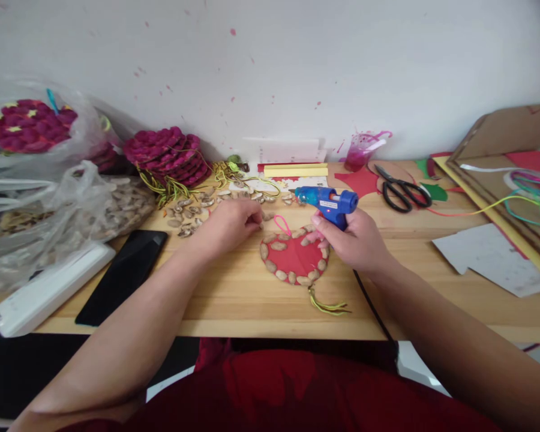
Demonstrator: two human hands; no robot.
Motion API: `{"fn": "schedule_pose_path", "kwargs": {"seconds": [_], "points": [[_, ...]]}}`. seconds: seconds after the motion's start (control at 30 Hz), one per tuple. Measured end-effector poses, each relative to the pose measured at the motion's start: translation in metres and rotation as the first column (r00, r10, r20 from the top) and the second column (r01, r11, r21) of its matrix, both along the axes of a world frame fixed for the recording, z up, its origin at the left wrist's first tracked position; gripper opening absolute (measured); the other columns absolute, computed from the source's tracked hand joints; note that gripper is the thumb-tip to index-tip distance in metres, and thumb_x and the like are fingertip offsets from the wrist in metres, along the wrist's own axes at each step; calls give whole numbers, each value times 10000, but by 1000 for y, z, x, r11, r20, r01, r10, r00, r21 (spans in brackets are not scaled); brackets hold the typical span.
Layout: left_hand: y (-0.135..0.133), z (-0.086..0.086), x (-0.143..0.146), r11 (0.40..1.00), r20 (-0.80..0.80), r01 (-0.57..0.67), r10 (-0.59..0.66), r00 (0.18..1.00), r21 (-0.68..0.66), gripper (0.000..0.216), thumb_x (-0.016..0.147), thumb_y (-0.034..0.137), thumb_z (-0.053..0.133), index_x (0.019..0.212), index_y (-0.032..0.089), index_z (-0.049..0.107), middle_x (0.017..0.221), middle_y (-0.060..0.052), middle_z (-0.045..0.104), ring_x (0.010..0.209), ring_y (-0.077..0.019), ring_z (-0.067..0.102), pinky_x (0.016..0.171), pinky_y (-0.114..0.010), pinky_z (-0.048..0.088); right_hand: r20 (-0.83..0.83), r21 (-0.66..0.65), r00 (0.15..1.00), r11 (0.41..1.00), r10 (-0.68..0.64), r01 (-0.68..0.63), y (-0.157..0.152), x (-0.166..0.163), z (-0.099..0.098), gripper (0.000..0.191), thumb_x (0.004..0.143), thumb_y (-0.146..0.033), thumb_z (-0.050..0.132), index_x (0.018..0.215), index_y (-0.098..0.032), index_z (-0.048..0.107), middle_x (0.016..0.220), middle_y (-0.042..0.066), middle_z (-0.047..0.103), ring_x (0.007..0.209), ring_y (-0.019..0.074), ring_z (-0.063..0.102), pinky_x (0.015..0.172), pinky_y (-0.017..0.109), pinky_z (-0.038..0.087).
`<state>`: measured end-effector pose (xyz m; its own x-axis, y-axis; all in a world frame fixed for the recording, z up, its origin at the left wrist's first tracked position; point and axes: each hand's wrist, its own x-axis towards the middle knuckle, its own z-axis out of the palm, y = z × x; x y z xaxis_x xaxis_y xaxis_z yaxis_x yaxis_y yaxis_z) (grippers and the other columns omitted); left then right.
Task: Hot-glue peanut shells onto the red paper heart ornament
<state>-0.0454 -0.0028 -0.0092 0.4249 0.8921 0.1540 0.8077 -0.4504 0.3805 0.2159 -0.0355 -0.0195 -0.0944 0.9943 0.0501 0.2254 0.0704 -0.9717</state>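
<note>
In my right hand [353, 237] is a blue hot glue gun [328, 201], its nozzle pointing left. Under that hand lies a rounded red piece [294, 258] edged with tan nut shells [270, 265]. At its top is a pink loop [282, 224], and a yellow-green tassel [327, 305] hangs from its lower edge. My left hand [234, 223] is closed with fingertips pinched, just left of the red piece. Whatever those fingers hold, if anything, is hidden. Loose nut shell halves [189, 213] are scattered beyond and left of my left hand.
Purple shell pieces [168, 156] are stacked at the back left, beside plastic bags [90, 198]. A black phone [122, 276] and a white power strip [56, 288] lie left. Scissors [402, 191], a cup [359, 153] and cardboard [495, 138] are right. The gun's cord [371, 303] crosses the front edge.
</note>
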Motion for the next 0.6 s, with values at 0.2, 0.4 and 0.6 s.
{"fn": "schedule_pose_path", "kwargs": {"seconds": [0.2, 0.4, 0.6], "points": [[2, 3, -4, 997, 3, 59, -59, 998, -46, 94, 800, 114, 682, 822, 197, 721, 857, -14, 739, 789, -170, 655, 745, -266, 464, 11, 3, 1000, 1000, -9, 9, 0, 0, 1, 211, 864, -413, 748, 890, -229, 647, 756, 27, 753, 694, 262, 800, 527, 304, 605], [3, 8, -7, 987, -18, 130, -132, 991, -89, 112, 815, 101, 666, 794, 196, 719, 855, -17, 758, 804, -172, 673, 763, -266, 473, 27, -29, 1000, 1000, -5, 6, -1, 0, 3, 228, 867, -428, 750, 889, -224, 650, 749, 40, 758, 696, 264, 796, 549, 321, 624], [0, 14, -10, 994, -38, 18, -22, 999, -107, 196, 836, 143, 665, 995, 198, 766, 849, -14, 767, 742, -159, 671, 708, -252, 462, 38, -28, 999, 999, -14, 15, -1, -1, 3, 212, 837, -382, 783, 892, -215, 665, 767, 49, 774, 705, 263, 798, 543, 311, 629]]}}
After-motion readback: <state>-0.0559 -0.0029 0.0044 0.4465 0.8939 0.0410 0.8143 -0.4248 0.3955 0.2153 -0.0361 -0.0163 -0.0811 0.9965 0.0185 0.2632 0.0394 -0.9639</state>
